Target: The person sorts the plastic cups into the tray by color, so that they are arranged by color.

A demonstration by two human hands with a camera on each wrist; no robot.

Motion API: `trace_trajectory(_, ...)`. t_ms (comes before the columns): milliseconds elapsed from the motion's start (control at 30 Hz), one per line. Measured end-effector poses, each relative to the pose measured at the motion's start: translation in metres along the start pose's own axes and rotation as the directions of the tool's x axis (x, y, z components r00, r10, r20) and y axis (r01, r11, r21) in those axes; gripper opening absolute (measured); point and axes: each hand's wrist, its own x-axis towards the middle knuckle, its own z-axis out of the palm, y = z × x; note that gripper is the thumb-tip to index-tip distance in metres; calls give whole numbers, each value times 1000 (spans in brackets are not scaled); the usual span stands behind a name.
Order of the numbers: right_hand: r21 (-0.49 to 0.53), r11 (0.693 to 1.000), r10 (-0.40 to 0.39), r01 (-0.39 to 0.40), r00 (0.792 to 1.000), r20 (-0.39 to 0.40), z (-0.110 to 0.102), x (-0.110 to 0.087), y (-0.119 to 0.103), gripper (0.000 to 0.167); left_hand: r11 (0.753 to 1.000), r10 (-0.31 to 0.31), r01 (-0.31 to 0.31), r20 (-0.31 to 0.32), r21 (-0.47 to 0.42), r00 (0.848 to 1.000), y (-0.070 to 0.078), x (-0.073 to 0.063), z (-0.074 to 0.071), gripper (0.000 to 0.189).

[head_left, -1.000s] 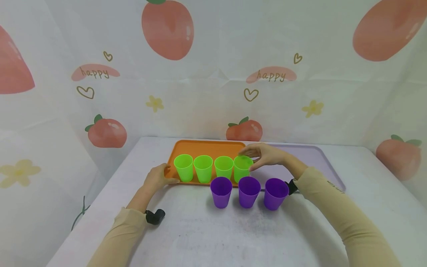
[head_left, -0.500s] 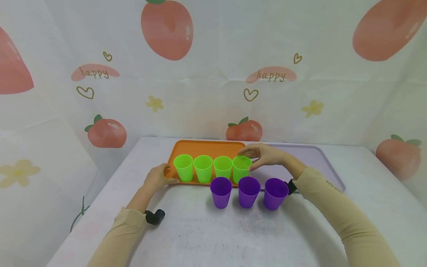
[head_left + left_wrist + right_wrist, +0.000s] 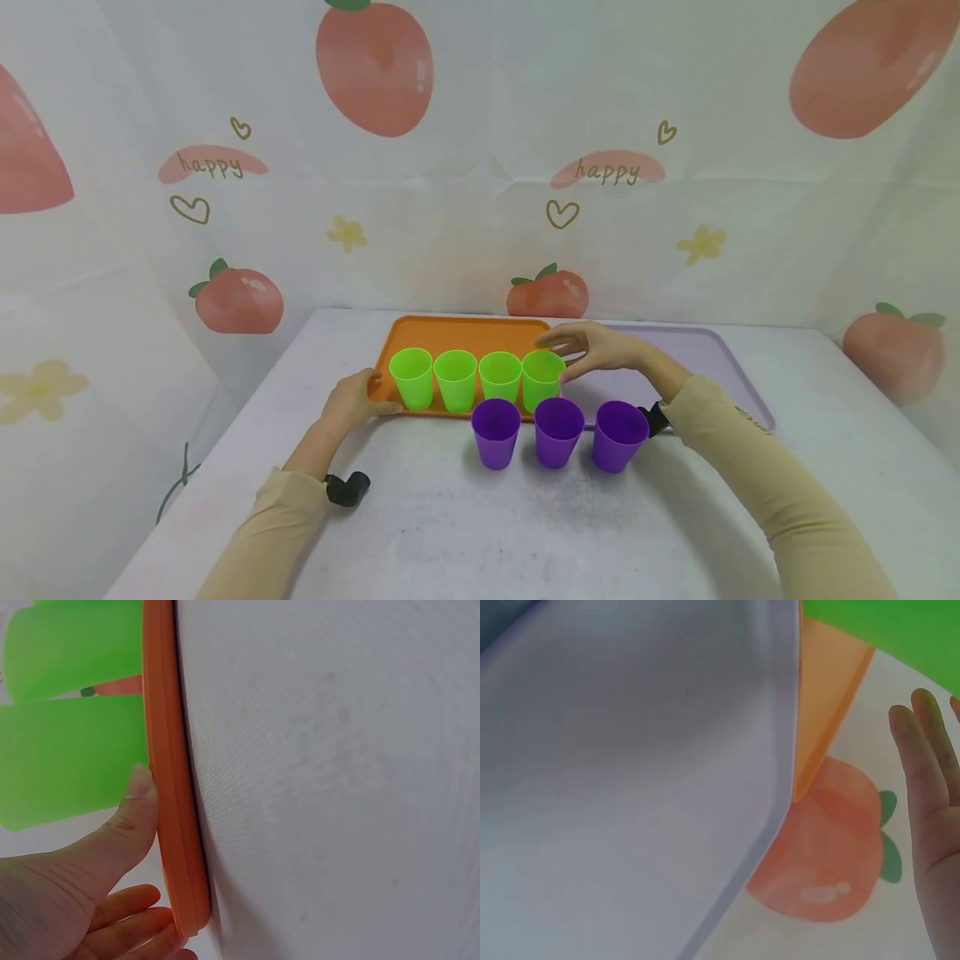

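Note:
Several green cups (image 3: 456, 382) stand upright in a row along the front of the orange tray (image 3: 472, 330). At the tray's left front corner is my left hand (image 3: 352, 397). In the left wrist view its thumb (image 3: 127, 825) lies by the rim at the base of the end green cup (image 3: 71, 757), fingers spread near the corner. My right hand (image 3: 600, 347) arches beside the rightmost green cup (image 3: 542, 385), thumb at its right side and fingers reaching behind. The right wrist view shows these fingers (image 3: 922, 750) nearly straight below a green cup (image 3: 907, 630).
Three purple cups (image 3: 497, 433) stand upright on the white table (image 3: 465, 533), in front of the trays. A pale lilac tray (image 3: 675, 367) lies right of the orange one, under my right forearm. A printed cloth (image 3: 450, 200) hangs behind the table.
The rightmost green cups have shifted very slightly left, closer to their neighbours. Both hands hold nearly the same places.

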Motion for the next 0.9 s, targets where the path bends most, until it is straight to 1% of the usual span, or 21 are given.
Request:
trace_trajectory(100,0,1000,29,-29,999,-20,-2,-4,-1,67,1000,-4,4,6,0,1000,0,0,0,69)
trace_trajectory(167,-13,999,33,-34,999,-36,-4,-7,-2,65,1000,-6,6,8,-3,1000,0,0,0,69)
trace_trajectory(233,-36,998,40,-42,997,-70,-7,-11,-4,61,1000,-9,9,9,-7,1000,0,0,0,69)
trace_trajectory(333,-73,996,40,-51,989,-140,-12,-19,-7,54,1000,-6,6,2,-7,1000,0,0,0,69)
trace_trajectory(433,-106,991,55,-81,972,-229,-17,-31,-9,47,1000,8,-8,-8,-9,1000,0,0,-1,68)
trace_trajectory(533,-142,982,73,-122,948,-311,-20,-47,-10,43,1000,14,-15,-10,-13,1000,0,0,0,68)
trace_trajectory(667,-162,971,95,-175,907,-410,-21,-71,-8,41,1000,17,-17,-8,-1,1000,0,0,0,68)
trace_trajectory(800,-164,956,130,-242,855,-502,-20,-96,-3,42,1000,12,-12,-2,-10,1000,0,1,0,68)
trace_trajectory(900,-175,930,180,-324,814,-552,-19,-117,2,46,1000,9,-9,0,-20,1000,-1,1,0,67)
